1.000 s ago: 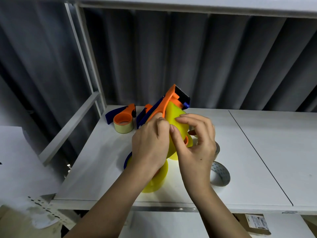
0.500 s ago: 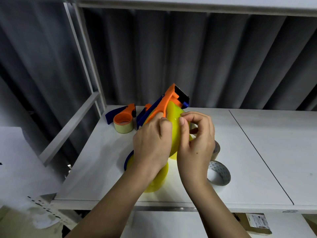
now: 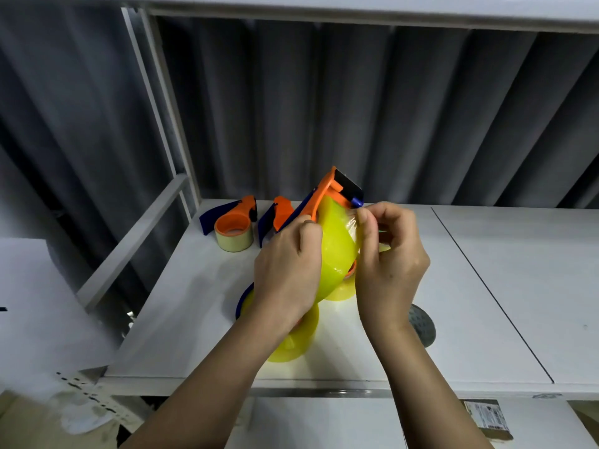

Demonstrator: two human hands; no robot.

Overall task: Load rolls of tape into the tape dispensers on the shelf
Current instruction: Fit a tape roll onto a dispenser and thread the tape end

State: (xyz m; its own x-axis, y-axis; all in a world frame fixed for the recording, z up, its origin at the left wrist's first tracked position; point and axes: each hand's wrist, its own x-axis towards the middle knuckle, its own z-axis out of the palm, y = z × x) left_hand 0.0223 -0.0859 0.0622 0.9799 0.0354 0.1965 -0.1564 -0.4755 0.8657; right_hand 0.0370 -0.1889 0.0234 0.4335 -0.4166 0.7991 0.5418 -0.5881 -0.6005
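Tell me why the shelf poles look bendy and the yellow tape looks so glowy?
Head view: the wide-angle lens bows the shelf post near the edges; light shines through the yellow tape held by both hands, so it glows; the curtain behind stays dim.

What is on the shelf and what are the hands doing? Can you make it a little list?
held dispenser: orange tape dispenser, tilted up, yellow tape roll on it
left hand: left hand grips the roll and dispenser
right hand: right hand pinches the tape end near the dispenser's top
back left: loaded dispenser
shelf: white shelf
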